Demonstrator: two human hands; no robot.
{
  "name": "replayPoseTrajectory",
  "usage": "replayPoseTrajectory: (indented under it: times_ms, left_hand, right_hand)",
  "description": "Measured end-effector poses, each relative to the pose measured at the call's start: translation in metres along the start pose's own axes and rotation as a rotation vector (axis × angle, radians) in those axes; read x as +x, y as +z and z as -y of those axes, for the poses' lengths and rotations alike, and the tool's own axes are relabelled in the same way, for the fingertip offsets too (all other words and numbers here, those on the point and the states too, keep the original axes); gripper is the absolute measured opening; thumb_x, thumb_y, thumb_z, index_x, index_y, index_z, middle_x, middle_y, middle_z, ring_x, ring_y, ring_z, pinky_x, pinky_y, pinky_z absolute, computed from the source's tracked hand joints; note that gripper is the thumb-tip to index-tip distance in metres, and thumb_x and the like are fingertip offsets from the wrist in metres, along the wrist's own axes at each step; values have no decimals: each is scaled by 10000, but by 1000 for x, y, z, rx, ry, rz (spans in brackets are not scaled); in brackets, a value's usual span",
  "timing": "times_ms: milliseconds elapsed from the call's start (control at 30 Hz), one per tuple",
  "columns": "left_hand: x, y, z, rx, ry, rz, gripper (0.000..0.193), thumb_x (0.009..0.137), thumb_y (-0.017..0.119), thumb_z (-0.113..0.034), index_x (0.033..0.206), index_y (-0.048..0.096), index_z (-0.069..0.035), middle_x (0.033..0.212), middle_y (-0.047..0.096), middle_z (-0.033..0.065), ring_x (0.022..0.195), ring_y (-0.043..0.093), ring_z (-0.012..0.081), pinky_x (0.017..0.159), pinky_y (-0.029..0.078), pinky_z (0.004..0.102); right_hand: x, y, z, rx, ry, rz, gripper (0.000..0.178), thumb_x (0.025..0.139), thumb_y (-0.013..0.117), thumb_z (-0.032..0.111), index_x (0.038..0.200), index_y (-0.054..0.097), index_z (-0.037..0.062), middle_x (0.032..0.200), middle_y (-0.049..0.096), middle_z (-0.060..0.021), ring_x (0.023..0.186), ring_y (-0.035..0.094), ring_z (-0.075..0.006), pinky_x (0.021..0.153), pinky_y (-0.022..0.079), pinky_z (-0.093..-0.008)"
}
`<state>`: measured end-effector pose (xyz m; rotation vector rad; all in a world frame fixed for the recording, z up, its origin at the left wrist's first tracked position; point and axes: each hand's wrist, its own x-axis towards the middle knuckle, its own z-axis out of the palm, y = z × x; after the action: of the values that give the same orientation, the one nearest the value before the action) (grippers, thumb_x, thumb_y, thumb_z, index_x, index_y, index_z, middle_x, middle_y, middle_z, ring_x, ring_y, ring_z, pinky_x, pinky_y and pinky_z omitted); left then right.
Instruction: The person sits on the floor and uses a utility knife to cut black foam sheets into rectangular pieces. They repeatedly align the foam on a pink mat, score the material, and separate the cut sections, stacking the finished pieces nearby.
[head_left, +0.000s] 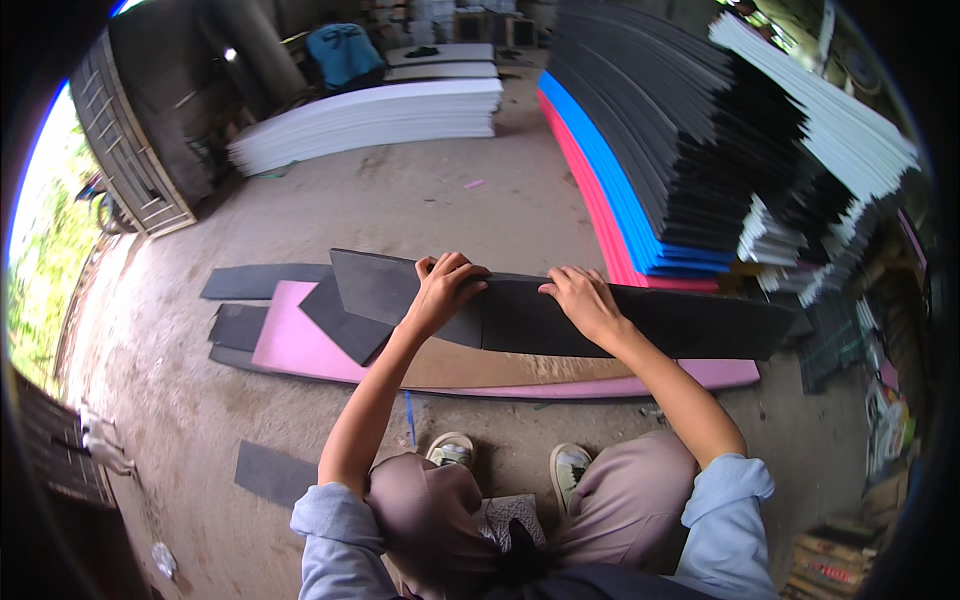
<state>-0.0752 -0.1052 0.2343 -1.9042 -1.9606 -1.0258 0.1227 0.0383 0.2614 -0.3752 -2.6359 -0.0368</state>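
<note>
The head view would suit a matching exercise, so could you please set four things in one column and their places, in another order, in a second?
Things
1. Black strip
2. Pink sheet
3. Blue sheets
4. Door

Places
A. Between black sheets and red-pink sheets in the stack at the right
B. At the left, beside the bright opening
C. Held by its upper edge in the left hand and right hand
D. Low on the floor, in front of the shoes

Pairs: 1-C, 2-D, 3-A, 4-B
</note>
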Motion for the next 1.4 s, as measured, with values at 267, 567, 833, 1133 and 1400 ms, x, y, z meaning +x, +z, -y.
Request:
replayPoseTrajectory:
  times_ms: [267,567,833,1133,1400]
  left_hand:
    - [52,168,-32,-133,122,217,227,793,597,-247,974,579,-112,880,516,45,912,501,201,826,300,405]
    - [40,299,-29,-130,72,403,345,804,587,-269,1108,513,-125,1015,502,48,1048,447,212,875,254,465]
    - [2,337,-17,-26,26,549,671,803,581,-327,1352,241,-144,1338,311,55,1255,275,205,1028,99,527]
    - [11,289,-14,-151,-22,486,611,803,581,-301,1318,311,-115,1271,377,92,1178,355,261,986,261,452]
    - [-67,104,43,-161,-450,462,286,823,571,-173,1087,544,-66,964,581,102,862,602,234,761,474,347]
  right_hand:
    - [-107,38,-138,103,212,53,207,813,566,213,816,539,7,751,583,-151,753,574,-327,664,441,-417]
    - [-161,110,-231,202,451,279,235,819,559,242,878,558,15,859,596,-139,846,553,-318,735,425,-415]
    - [-179,179,-217,54,429,154,451,787,609,222,1156,440,27,1110,411,-178,1026,415,-314,902,352,-428]
    - [-137,167,-171,266,297,238,413,830,555,228,1177,433,39,1138,407,-151,1004,486,-322,862,398,-433]
    - [-4,192,-34,485,-250,484,215,837,521,169,1001,535,31,921,596,-139,870,593,-295,748,491,-386]
